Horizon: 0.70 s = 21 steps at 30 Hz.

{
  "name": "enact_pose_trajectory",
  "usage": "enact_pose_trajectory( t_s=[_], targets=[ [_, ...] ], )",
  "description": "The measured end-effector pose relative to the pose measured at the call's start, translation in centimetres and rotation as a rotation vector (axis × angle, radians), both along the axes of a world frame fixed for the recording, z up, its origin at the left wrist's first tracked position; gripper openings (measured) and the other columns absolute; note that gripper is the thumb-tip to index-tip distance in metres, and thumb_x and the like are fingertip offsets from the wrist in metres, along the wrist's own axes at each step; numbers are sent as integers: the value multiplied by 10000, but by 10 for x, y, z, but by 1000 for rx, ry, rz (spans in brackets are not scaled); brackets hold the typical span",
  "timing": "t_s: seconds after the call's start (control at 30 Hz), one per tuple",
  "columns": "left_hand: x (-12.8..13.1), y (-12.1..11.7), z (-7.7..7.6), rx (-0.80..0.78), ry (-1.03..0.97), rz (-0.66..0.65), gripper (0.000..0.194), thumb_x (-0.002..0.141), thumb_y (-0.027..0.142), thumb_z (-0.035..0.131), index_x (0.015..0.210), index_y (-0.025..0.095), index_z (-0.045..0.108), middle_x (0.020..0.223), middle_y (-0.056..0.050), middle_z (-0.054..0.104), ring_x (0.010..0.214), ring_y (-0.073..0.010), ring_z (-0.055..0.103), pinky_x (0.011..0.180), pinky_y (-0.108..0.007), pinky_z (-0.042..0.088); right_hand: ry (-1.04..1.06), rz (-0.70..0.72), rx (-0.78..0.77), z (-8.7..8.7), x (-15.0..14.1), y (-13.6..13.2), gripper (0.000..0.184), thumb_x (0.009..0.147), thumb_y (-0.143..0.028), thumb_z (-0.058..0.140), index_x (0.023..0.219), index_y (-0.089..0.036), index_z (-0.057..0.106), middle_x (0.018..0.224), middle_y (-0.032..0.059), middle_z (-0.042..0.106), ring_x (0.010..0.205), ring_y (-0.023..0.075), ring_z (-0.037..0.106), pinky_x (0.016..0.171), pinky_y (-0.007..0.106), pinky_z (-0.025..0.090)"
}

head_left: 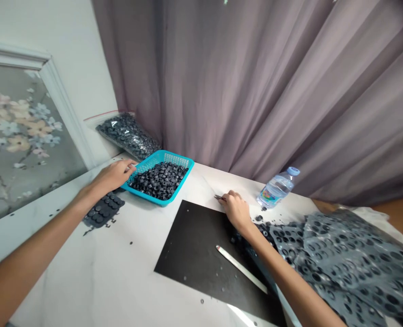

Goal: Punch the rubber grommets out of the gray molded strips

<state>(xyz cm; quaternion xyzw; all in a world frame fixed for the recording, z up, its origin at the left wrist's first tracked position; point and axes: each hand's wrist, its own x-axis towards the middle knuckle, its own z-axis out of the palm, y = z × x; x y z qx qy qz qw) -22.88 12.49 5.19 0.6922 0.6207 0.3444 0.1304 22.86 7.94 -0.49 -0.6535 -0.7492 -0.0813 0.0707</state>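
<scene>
My left hand [117, 175] is at the left rim of a turquoise plastic basket [165, 202], its bent fingers closed on the edge. Inside the basket lies a heap of small black ring-shaped pieces [162, 179]. My right hand [236, 209] is closed around a small tool with a pointed metal tip [218, 197]; its handle is hidden in the fingers, so I cannot tell its exact kind. That hand is above the far right edge of a black flat board [191, 245]. Below my left forearm lies a black moulded sheet of round pieces [104, 210].
Behind the basket leans a clear zip bag of black pieces [129, 134]. A white strip [242, 269] lies on the board. At right are a water bottle [278, 188] and piled perforated grey sheets [354, 254]. A curtain [201, 86] hangs behind the white table [95, 281].
</scene>
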Motion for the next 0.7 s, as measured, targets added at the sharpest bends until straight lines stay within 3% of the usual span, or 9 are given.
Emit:
enact_pose_trajectory(
  t_s=[0.17, 0.3, 0.5, 0.63, 0.7],
  targets=[
    [1, 1, -19, -5, 58, 13, 531, 870, 520, 538, 1155, 105, 706, 1209, -163, 725, 1055, -312, 687, 1019, -395, 489, 28, -16, -8, 4, -4, -2, 346, 1068, -386, 473, 1002, -201, 757, 1089, 114, 652, 1049, 245, 615, 677, 289, 447],
    [7, -18, -28, -23, 29, -18, 682, 874, 683, 491, 1205, 123, 694, 1242, -142, 733, 1145, -321, 681, 1046, -375, 492, 57, -23, 7, 2, -3, -3, 295, 1047, -367, 511, 1041, -221, 767, 1103, 110, 655, 1042, 250, 617, 696, 301, 449],
    [23, -76, -36, -86, 1, -76, 697, 913, 660, 506, 1376, 152, 625, 1280, -114, 724, 1125, -315, 702, 995, -393, 546, 134, 31, 33, 2, -2, -4, 264, 1017, -296, 539, 1045, -173, 771, 1057, 134, 674, 1013, 272, 626, 827, 345, 465],
    [44, -124, -35, -83, -58, -44, 545, 931, 583, 553, 1277, 181, 677, 1153, -95, 766, 1043, -304, 719, 949, -394, 571, 241, 107, 50, 13, -15, -23, 388, 1077, -364, 416, 1157, -157, 733, 1105, 141, 704, 1057, 265, 636, 962, 367, 458],
    [56, -145, -35, -83, -90, -50, 454, 931, 536, 582, 1215, 197, 685, 1088, -86, 773, 980, -285, 726, 909, -383, 585, 325, 152, 41, 20, -23, -41, 463, 1105, -414, 311, 1235, -181, 689, 1132, 118, 724, 1053, 246, 660, 949, 357, 487]
  ],
)
